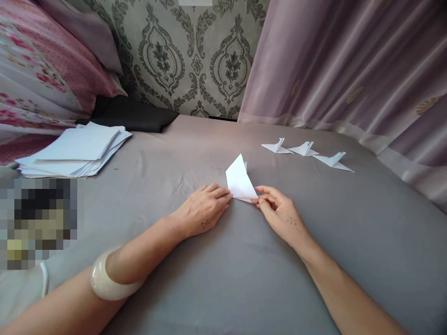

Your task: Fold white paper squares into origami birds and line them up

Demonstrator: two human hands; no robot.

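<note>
In the head view, the folded paper (240,179) sits on the grey cloth (209,279), well to the right of the paper stack (77,146) and nearer the person than it. The left hand (206,209) has its fingers together against the paper's left corner (whether they pinch it, I cannot tell); the right hand (282,216) grips the lower right corner between thumb and fingers. Uneven pulling could twist the thin sheet, so a crease runs off line or the corner tears. The faintly wrinkled cloth may give under pressure, leaving folds blunt. Three folded papers (305,149) rest far right of the stack; a careless forward sweep could scatter them.
</note>
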